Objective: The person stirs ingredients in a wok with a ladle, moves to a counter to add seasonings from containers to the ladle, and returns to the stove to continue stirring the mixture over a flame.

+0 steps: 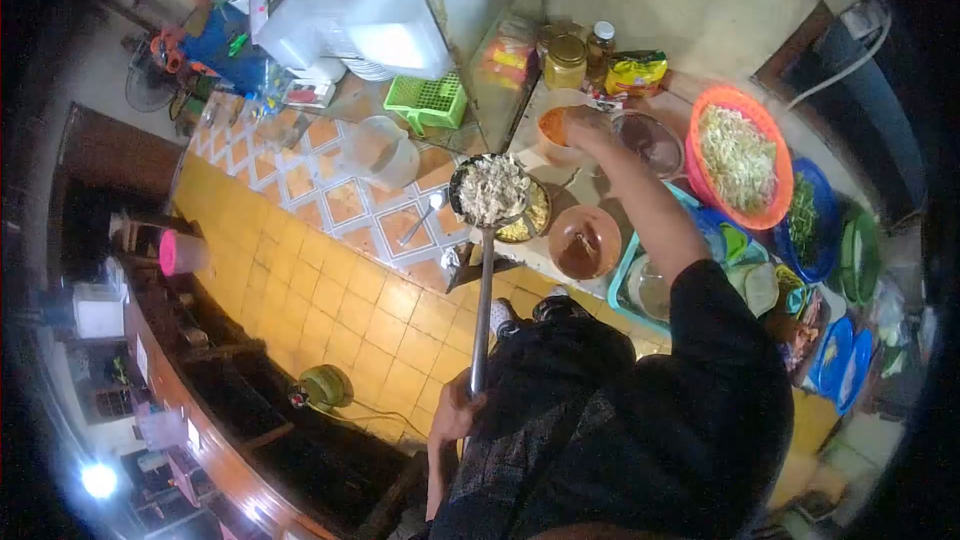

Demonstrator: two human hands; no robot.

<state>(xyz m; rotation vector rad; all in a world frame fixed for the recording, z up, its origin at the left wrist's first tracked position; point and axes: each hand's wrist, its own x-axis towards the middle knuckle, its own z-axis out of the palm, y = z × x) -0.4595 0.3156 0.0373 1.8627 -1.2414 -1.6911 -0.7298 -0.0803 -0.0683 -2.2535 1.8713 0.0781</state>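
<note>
My left hand [456, 412] is wrapped round the handle of a long-handled pan [487, 285], low by my leg. Pale shredded food, like chicken [493, 189], fills its dark round head. Partly under that head sits a bowl of yellow food [530, 220]. My right hand [588, 127] reaches over a pale tub with orange contents [552, 130]; its fingers are too small and partly hidden to make out. Close by stand a dark-lidded container [648, 138] and a brown bowl [584, 243] with something dark inside.
To the right are an orange basket of shredded cabbage [740, 155], a blue basket of greens [805, 210] and a turquoise tub [625, 285]. Jars [566, 62] stand at the back. A spoon [420, 218] and clear container [382, 152] rest on the tiled counter. A gas cylinder [326, 386] stands behind.
</note>
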